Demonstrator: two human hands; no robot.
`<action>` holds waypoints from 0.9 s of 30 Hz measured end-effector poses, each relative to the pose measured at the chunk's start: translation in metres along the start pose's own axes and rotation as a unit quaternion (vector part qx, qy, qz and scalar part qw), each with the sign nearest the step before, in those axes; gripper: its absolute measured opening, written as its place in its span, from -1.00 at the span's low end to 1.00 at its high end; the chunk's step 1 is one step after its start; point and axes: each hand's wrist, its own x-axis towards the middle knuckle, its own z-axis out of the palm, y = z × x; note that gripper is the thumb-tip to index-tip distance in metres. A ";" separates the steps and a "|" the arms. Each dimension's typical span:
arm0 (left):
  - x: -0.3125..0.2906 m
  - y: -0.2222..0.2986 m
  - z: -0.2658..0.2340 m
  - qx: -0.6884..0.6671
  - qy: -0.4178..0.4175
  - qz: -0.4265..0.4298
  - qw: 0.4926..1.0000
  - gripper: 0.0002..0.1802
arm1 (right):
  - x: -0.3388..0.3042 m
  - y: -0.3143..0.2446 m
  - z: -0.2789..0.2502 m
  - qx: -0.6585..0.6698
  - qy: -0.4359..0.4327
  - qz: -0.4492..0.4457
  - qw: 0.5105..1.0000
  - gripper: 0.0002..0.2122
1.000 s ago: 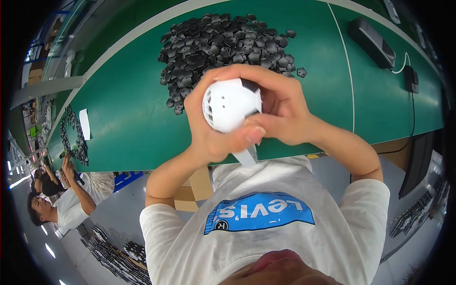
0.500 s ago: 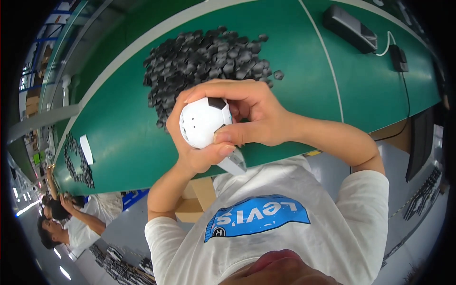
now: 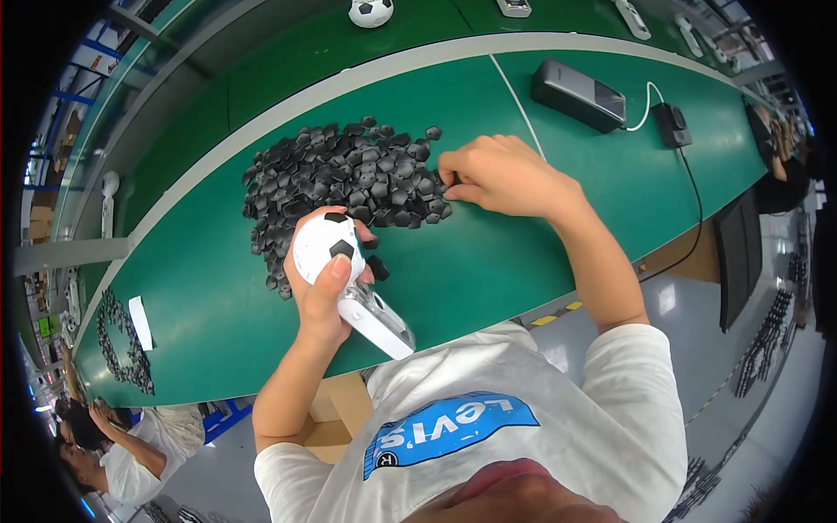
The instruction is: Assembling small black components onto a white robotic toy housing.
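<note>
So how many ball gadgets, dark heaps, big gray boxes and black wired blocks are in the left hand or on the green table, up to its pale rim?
Ball gadget, held in the left hand: 1
Main dark heap plus far-left dark heap: 2
Big gray box: 1
Black wired block: 1
Total: 5

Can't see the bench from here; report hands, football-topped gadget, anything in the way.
Left hand alone gripping football-topped gadget. Right hand at right edge of black pieces, fingertip hold unclear. Nothing visibly blocking right hand.
</note>
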 end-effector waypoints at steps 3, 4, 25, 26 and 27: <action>-0.002 0.000 0.000 0.004 -0.019 0.016 1.000 -0.14 | 0.002 0.005 0.005 0.041 0.010 -0.001 0.999 -0.81; -0.003 0.000 0.001 0.006 -0.020 0.024 0.999 -0.14 | 0.002 0.004 0.004 0.041 0.011 0.001 0.999 -0.81; 0.000 -0.001 0.005 0.000 -0.019 0.037 0.999 -0.13 | 0.013 0.001 0.009 0.507 0.193 -0.036 0.839 -0.88; 0.000 -0.001 0.004 -0.004 -0.028 0.038 0.999 -0.13 | 0.013 0.001 0.009 0.500 0.209 -0.037 0.840 -0.88; -0.002 0.001 0.001 -0.003 -0.027 0.038 0.999 -0.13 | 0.012 0.000 0.009 0.492 0.225 -0.036 0.840 -0.88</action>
